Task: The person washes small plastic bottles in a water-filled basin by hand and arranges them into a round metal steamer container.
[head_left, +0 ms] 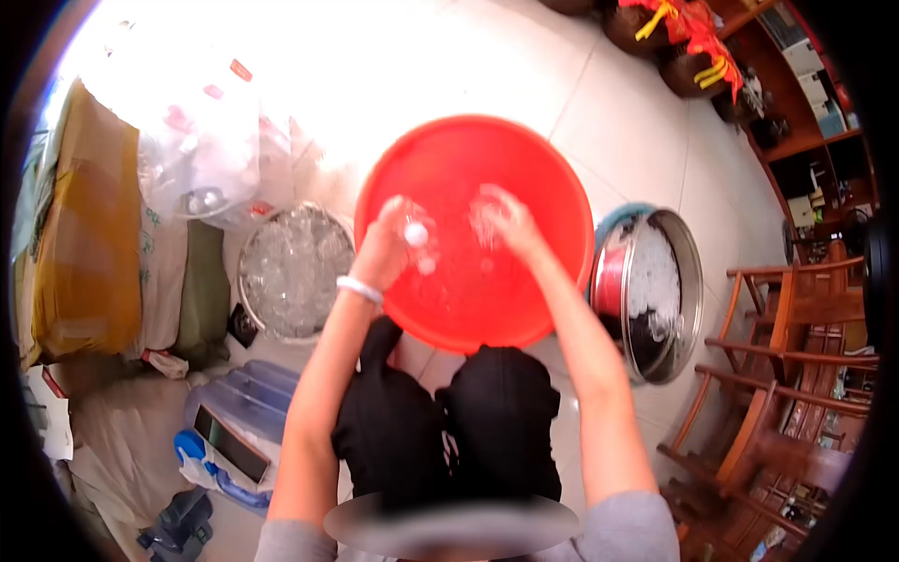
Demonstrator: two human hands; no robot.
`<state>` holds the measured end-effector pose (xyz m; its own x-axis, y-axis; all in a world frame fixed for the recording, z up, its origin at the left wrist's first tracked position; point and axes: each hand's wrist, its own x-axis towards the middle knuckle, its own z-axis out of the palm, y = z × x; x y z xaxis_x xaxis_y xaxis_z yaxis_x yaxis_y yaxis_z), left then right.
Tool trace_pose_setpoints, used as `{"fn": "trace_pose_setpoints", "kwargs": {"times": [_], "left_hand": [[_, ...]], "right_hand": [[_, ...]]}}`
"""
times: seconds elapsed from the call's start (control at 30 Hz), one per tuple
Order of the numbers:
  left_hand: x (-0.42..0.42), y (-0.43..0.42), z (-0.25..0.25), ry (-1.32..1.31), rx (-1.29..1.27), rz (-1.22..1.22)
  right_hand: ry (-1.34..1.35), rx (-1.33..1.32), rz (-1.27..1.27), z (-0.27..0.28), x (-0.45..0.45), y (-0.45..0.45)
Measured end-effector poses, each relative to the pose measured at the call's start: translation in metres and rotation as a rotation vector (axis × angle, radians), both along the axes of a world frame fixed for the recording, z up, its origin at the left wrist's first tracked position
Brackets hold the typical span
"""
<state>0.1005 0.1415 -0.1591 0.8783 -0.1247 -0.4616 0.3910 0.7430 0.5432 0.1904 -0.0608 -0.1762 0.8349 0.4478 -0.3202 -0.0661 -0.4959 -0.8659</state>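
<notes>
You're holding your left hand [382, 248] and right hand [511, 223] over the red basin [482, 314], probably so it's catching drips; fingers are curving partway beside clear, blurred pieces [416, 234] within its rim, grip impossible to tell

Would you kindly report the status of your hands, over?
Left hand, right hand: both over round red plastic basin. Clear shiny items at both hands, blurred; grip uncertain. No obstruction visible between hands.

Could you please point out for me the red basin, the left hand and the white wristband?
Red basin [478, 142]: head view, on its far inner wall.
Left hand [382, 244]: head view, on the middle of the hand.
White wristband [360, 288]: head view, on the band's upper side.
</notes>
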Motion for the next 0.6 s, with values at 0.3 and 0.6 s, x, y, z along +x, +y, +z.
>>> {"fn": "trace_pose_setpoints", "kwargs": {"times": [0.3, 0.6], "left_hand": [[0.003, -0.001, 0.006, -0.018, 0.052, -0.003], [0.005, -0.001, 0.004, -0.02, 0.039, 0.021]], "right_hand": [[0.567, 0.791, -0.068, 0.062, -0.017, -0.009], [0.406, 0.806, 0.09, 0.134, -0.001, -0.004]]}}
